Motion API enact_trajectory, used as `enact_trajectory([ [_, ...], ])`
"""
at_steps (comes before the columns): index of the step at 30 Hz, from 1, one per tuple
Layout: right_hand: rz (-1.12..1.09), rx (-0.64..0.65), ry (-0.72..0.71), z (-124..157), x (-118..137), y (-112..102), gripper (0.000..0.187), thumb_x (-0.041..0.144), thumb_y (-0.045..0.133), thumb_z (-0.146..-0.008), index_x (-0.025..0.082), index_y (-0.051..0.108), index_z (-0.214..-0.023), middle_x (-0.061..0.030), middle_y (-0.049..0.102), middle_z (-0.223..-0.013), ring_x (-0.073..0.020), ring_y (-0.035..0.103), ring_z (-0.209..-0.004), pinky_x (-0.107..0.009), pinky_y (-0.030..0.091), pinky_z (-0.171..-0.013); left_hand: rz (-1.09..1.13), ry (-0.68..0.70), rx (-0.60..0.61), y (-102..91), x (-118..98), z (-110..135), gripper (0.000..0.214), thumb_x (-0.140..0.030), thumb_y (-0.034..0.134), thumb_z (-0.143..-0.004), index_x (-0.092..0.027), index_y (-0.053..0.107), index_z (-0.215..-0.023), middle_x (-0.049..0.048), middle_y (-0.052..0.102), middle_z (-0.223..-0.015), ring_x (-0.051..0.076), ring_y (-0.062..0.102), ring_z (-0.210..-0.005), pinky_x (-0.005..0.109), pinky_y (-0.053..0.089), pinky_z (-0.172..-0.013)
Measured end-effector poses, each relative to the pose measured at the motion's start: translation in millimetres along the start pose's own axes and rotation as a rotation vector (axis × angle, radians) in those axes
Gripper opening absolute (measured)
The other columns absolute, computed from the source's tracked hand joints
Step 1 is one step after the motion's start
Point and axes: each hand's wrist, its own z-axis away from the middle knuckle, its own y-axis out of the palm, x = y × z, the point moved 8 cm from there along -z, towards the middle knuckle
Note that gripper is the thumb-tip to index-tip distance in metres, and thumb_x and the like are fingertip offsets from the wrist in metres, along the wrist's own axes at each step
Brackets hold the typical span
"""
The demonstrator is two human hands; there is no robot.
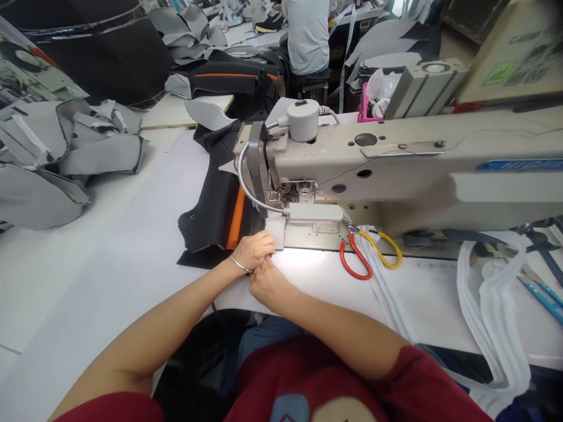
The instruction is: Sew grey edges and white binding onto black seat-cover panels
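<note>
A black fabric piece (210, 220) with an orange stripe (236, 218) lies left of the sewing machine (325, 164), its right edge close to the needle area. My left hand (254, 251) rests at the fabric's near right corner, fingers closed on its edge. Just below it my right hand (271, 287) pinches at the same corner, touching the left; the fingers hide what lies between them. A small pale strip (275, 231) shows beside my left fingertips, under the machine head. Scissors (353, 230) with a red and a yellow handle lie right of my hands.
A white lamp bar (314, 213) glows low under the machine head. White zipper-like tape (492, 316) hangs over the table's right edge, near blue-handled snips (543, 296). Grey fabric pieces (65, 146) are heaped at left. A person (308, 38) sits farther back.
</note>
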Motion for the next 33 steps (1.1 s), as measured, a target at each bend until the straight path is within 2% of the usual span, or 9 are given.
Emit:
enact_trajectory([
  [6,-0.052,0.002,0.075,-5.9,-20.2,2.7,0.026,0.009,0.043,-0.077,0.001,0.061,-0.093,-0.0223,0.059,-0.091,-0.0287,0.053,-0.091,-0.052,0.034,-0.087,-0.019,-0.021,-0.096,0.2,11.7,-13.9,0.024,-0.02,0.041,-0.083,-0.02,0.061,-0.069,-0.0003,0.059,-0.074,0.01,0.048,-0.079,0.018,0.031,-0.047],
  [13,-0.112,-0.03,0.193,-12.6,-46.4,9.4,0.03,0.008,0.04,-0.078,-0.001,0.058,-0.1,-0.0227,0.057,-0.1,-0.0278,0.049,-0.101,-0.048,0.032,-0.094,-0.034,-0.129,-0.056,6.3,35.3,-31.6,0.025,-0.025,0.042,-0.082,-0.021,0.062,-0.067,-0.0006,0.059,-0.071,0.012,0.048,-0.072,0.02,0.031,-0.047],
  [17,-0.162,-0.084,0.255,-14.3,-62.2,16.9,0.035,0.008,0.037,-0.078,-0.003,0.054,-0.107,-0.0233,0.052,-0.111,-0.028,0.041,-0.111,-0.046,0.029,-0.097,0.047,-0.232,-0.036,12.7,55.0,-40.4,0.023,-0.026,0.043,-0.08,-0.02,0.063,-0.07,-0.0007,0.059,-0.074,0.01,0.051,-0.07,0.018,0.035,-0.052],
  [22,-0.228,-0.137,0.314,-15.7,-77.2,28.1,0.043,0.006,0.035,-0.075,-0.003,0.046,-0.116,-0.0207,0.041,-0.125,-0.027,0.029,-0.121,-0.045,0.024,-0.101,0.142,-0.357,-0.025,11.3,75.7,-51.9,0.023,-0.026,0.045,-0.077,-0.015,0.063,-0.068,0.0015,0.059,-0.071,0.012,0.054,-0.068,0.019,0.04,-0.059],
  [27,-0.245,-0.144,0.326,-16.2,-80.2,30.4,0.048,0.004,0.033,-0.072,-0.005,0.042,-0.118,-0.0215,0.039,-0.126,-0.0269,0.024,-0.123,-0.044,0.023,-0.101,0.155,-0.3,-0.072,8.8,78.8,-58.6,0.023,-0.025,0.045,-0.078,-0.012,0.064,-0.072,0.0052,0.062,-0.079,0.015,0.054,-0.077,0.021,0.041,-0.062],
  [33,-0.253,-0.183,0.325,-14.6,-80.0,22.4,0.045,0.004,0.036,-0.07,-0.002,0.049,-0.112,-0.019,0.046,-0.121,-0.0262,0.031,-0.12,-0.044,0.026,-0.099,0.131,-0.179,-0.122,13.3,73.4,-55.3,0.019,-0.019,0.046,-0.077,-0.016,0.065,-0.079,0.0039,0.063,-0.082,0.017,0.053,-0.084,0.023,0.042,-0.065],
])
